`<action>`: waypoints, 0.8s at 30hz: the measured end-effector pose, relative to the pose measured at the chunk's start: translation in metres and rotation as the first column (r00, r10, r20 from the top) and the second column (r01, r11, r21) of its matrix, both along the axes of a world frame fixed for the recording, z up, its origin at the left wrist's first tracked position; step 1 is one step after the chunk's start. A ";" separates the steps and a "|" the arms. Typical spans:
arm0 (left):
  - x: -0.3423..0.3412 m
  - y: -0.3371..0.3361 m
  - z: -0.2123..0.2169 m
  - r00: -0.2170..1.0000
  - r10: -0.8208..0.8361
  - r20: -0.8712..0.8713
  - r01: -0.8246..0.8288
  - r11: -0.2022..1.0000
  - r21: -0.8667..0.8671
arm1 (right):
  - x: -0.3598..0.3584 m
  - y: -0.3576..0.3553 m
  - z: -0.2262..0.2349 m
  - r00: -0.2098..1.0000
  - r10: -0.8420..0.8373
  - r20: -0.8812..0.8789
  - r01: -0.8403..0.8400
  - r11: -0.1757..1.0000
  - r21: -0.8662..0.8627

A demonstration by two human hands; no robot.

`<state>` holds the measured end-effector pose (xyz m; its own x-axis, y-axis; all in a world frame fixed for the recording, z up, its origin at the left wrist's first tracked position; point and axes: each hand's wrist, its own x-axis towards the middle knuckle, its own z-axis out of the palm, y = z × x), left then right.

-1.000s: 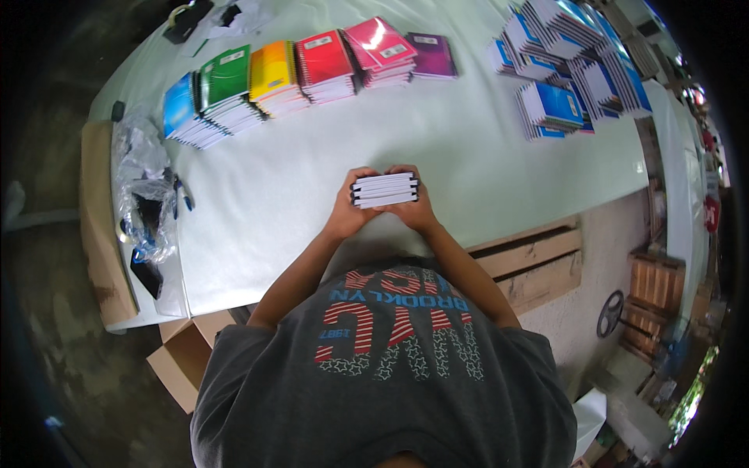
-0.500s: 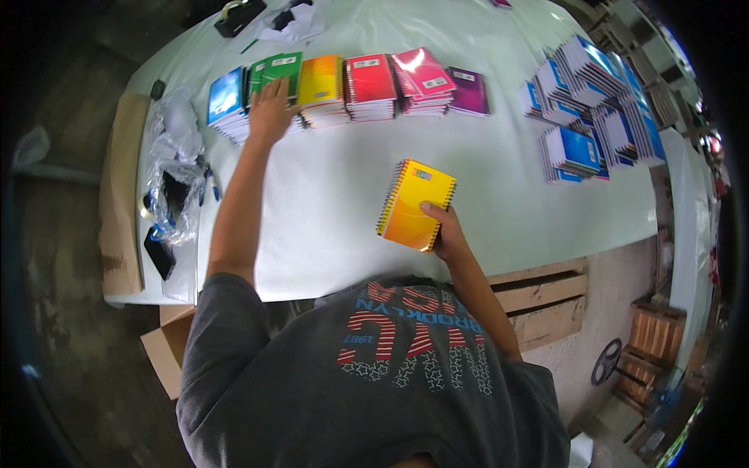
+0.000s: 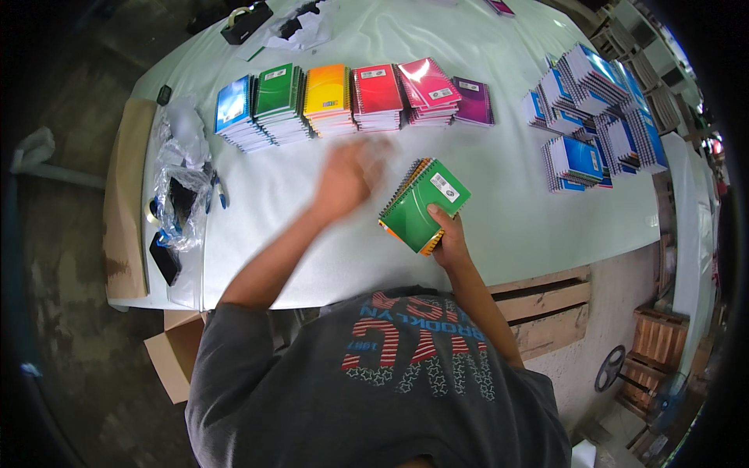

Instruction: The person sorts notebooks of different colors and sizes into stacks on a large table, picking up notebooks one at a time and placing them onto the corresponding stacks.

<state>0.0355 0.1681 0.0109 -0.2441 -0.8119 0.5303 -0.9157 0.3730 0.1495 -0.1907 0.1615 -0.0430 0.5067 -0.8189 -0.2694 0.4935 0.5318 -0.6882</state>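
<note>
My left grip (image 3: 343, 181) is motion-blurred over the bench (image 3: 355, 261), near the notebook row (image 3: 377, 87); can't tell if its fingers are apart or together, or carrying anything; my right grip (image 3: 450, 238) is clamped on a green notebook (image 3: 421, 209), thumb on the cover, other fingers hidden below; yellow-orange edges show underneath, can't count how many; that stack is held tilted over the bench, in front of me; bench's far edge is cut off at the top; cardboard box (image 3: 166, 360) sits low on my left, partly behind my shirt (image 3: 374, 398), contents not readable; clear plastic (image 3: 178, 156) on the bench's left side has something dark in it, can't identify; bench top is pale and glossy; row runs blue, green, yellow, red, pink, purple; blue notebooks (image 3: 581, 158) are piled on the right; tape dispenser (image 3: 247, 25) at far left; dark floor (image 3: 70, 273) on the left; handwheel (image 3: 611, 369) beside wooden crates (image 3: 658, 337) on the right.
</note>
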 end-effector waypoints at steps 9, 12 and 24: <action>0.148 -0.027 0.015 0.833 0.550 -0.063 -0.530 0.825 0.197 | -0.007 -0.003 0.003 0.990 0.131 -0.045 -0.131 0.991 0.015; 0.081 -0.004 0.050 0.595 0.219 -0.773 -0.249 0.965 0.082 | -0.014 -0.007 0.004 0.985 0.169 0.024 -0.170 0.977 0.130; -0.034 0.058 -0.008 -0.043 0.486 -0.873 0.457 0.786 0.416 | -0.009 0.010 0.016 0.945 0.273 -0.183 -0.307 0.931 -0.199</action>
